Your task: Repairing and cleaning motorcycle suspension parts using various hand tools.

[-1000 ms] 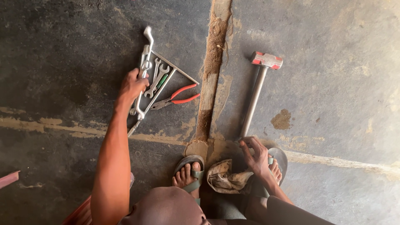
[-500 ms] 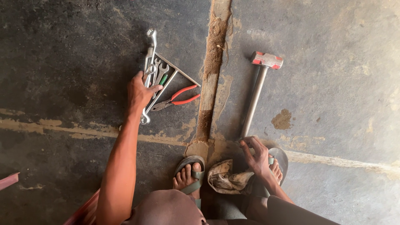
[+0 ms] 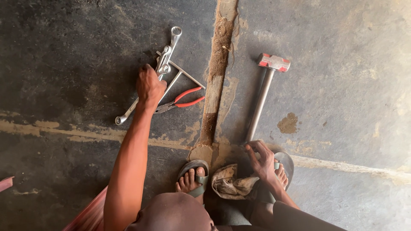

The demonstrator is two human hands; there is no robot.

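My left hand (image 3: 150, 87) reaches out over a small pile of tools on the concrete floor and is shut on a long silver ring wrench (image 3: 170, 45). The wrench's lower end (image 3: 118, 120) sticks out below my fist. Red-handled pliers (image 3: 186, 99) and a thin metal T-bar (image 3: 185, 73) lie just right of that hand. My right hand (image 3: 262, 161) hovers with its fingers apart at the near end of a sledgehammer's handle (image 3: 259, 105). The hammer's red and grey head (image 3: 274, 62) points away from me.
A dirt-filled joint (image 3: 219, 64) runs up the floor between the tools and the hammer. My sandalled feet (image 3: 193, 177) flank a crumpled dirty rag (image 3: 231, 184). A red object (image 3: 6, 183) pokes in at the left edge.
My left hand has closed on the long wrench and swung it: the top end went right and the lower end went left. Several small tools seen earlier are now hidden. The right hand has barely moved.
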